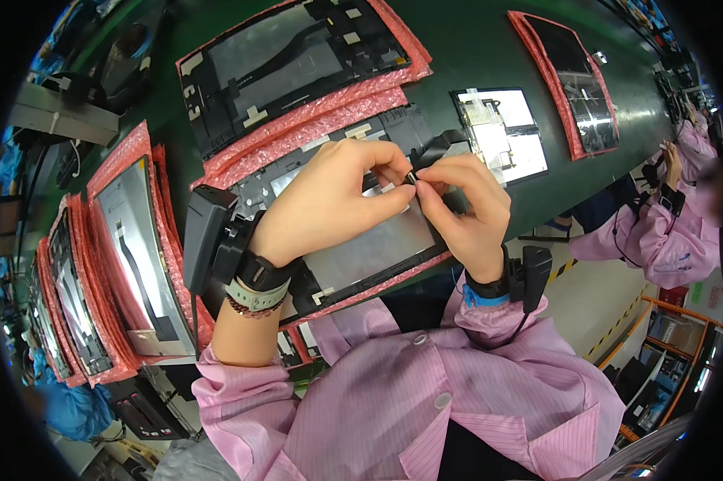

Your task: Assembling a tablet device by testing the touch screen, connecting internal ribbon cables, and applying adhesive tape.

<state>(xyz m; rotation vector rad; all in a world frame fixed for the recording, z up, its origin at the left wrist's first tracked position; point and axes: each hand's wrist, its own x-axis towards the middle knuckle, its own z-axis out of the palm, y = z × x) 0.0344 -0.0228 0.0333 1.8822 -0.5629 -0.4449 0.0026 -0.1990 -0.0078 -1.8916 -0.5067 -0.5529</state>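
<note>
My left hand (329, 196) and my right hand (467, 208) meet over the middle of a flat panel with a black frame (369, 256). Between the thumbs and forefingers of both is a small dark piece (412, 176), too small to name. A black strip (440, 152) stands up just behind my right fingers; whether it joins the small piece I cannot tell. Beneath my hands, the panel lies on pink bubble wrap (413, 275), its grey inner sheet partly hidden by my left hand. Each wrist wears a black strapped device.
Behind lies another black-framed panel (289, 64) on pink wrap. A white-and-black sheet (502, 132) and a wrapped dark panel (574, 88) lie to the right on the green table (465, 48). Several wrapped panels (141, 256) stand at left. A person in pink (658, 232) sits at right.
</note>
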